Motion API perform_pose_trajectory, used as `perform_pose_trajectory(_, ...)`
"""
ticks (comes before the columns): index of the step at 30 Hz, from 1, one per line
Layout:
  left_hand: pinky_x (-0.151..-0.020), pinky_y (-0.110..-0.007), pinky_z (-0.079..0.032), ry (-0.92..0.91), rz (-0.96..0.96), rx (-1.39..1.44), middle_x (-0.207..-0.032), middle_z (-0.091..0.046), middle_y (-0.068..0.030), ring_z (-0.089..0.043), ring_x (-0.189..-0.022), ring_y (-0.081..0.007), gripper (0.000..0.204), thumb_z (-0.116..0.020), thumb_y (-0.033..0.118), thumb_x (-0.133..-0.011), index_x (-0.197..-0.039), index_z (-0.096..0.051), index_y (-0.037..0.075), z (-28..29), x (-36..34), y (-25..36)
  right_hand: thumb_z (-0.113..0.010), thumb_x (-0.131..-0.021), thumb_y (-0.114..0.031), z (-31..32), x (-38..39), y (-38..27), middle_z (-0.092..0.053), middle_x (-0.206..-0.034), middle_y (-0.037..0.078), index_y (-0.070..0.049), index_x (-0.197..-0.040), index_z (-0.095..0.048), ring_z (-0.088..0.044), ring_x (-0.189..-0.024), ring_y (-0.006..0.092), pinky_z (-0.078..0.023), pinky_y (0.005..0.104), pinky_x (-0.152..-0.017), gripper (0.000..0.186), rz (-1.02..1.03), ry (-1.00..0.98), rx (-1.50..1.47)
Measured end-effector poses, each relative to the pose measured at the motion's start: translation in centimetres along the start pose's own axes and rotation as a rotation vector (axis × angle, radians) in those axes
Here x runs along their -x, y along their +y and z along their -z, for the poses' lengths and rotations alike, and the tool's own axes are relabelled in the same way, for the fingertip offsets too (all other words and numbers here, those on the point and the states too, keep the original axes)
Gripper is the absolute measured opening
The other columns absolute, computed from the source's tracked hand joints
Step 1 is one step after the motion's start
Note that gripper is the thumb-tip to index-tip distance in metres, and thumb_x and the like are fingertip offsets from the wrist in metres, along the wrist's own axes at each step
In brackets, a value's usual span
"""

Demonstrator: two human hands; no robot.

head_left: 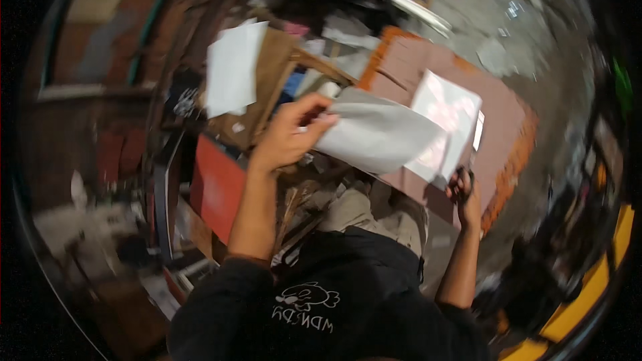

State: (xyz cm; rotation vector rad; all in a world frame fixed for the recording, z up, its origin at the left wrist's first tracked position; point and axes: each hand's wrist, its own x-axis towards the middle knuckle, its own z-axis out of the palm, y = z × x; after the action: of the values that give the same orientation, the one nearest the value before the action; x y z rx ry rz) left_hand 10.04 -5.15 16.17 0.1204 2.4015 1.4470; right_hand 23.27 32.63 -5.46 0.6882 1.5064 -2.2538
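Note:
My left hand (294,132) pinches the edge of a white sheet of paper (378,127), which sags in a curve toward the right. In my right hand (468,204) is a pair of scissors (466,177) with dark handles, its blades pointing up and away from me. Under the free end of the paper, a white sheet with a faint pinkish pattern (447,110) lies on a pinkish-brown board (498,103) with worn orange edges. The scissors are beside this sheet's near right corner; motion blur hides whether their blades touch it.
A stack of white paper (233,67) lies on a brown surface (271,60) at the left. Nearer stands a red panel (215,184). A long white object (420,13) rests beyond the board, and a yellow bar (588,291) runs along the lower right.

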Motion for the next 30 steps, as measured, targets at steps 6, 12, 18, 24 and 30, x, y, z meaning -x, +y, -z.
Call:
perform_pose_trajectory(6,-0.066,-0.023,-0.043,0.346,-0.154,0.012,-0.083,-0.056,0.0043,-0.051,-0.076,-0.0054,0.02,-0.069,0.019,-0.096,-0.109,-0.061,0.005,3.6,0.6,4.4,-0.055,-0.099,-0.056,-0.9,2.9,-3.6,-0.054,-0.07,-0.003,-0.01,-0.1,-0.058,-0.046,-0.056,0.0046,-0.028,0.0206,-0.047,0.046,0.16,-0.103,0.074)
perform_pose_trajectory(12,-0.068,-0.028,-0.049,0.693,-0.165,-0.076,-0.091,-0.074,-0.0086,-0.062,-0.077,-0.009,0.02,-0.069,0.016,-0.093,-0.108,-0.064,0.003,15.6,-5.0,4.2,-0.057,-0.099,-0.052,-0.5,6.1,-6.9,-0.056,-0.068,0.0,-0.007,-0.091,-0.059,-0.045,-0.055,0.0042,-0.03,0.02,-0.048,0.046,0.276,-0.124,0.187)
perform_pose_trajectory(18,-0.069,-0.031,-0.051,0.924,-0.202,-0.154,-0.088,-0.072,-0.0125,-0.065,-0.077,-0.016,0.021,-0.069,0.013,-0.09,-0.104,-0.066,0.0,33.4,-6.5,-3.8,-0.058,-0.099,-0.05,0.5,9.3,-7.0,-0.057,-0.069,0.0,-0.008,-0.09,-0.058,-0.044,-0.053,0.0027,-0.03,0.0197,-0.046,0.043,0.324,0.003,0.231)
perform_pose_trajectory(24,-0.085,-0.048,-0.051,1.11,-0.086,-0.765,-0.105,-0.069,-0.0231,-0.065,-0.101,-0.0439,0.023,-0.065,0.021,-0.09,-0.106,-0.063,0.005,41.4,-5.6,-12.1,-0.056,-0.101,-0.049,-0.4,11.7,-5.8,-0.057,-0.068,0.002,-0.008,-0.089,-0.056,-0.045,-0.051,0.0038,-0.03,0.0205,-0.045,0.043,0.298,0.193,0.194)
perform_pose_trajectory(30,-0.087,-0.051,-0.05,1.13,0.068,-0.703,-0.111,-0.069,-0.0217,-0.063,-0.105,-0.0448,0.023,-0.063,0.025,-0.093,-0.112,-0.062,0.013,41.1,-6.5,-17.8,-0.056,-0.102,-0.043,-5.2,10.7,-5.1,-0.057,-0.065,0.002,-0.007,-0.09,-0.059,-0.047,-0.05,0.0054,-0.03,0.0209,-0.044,0.039,0.287,0.194,0.295)
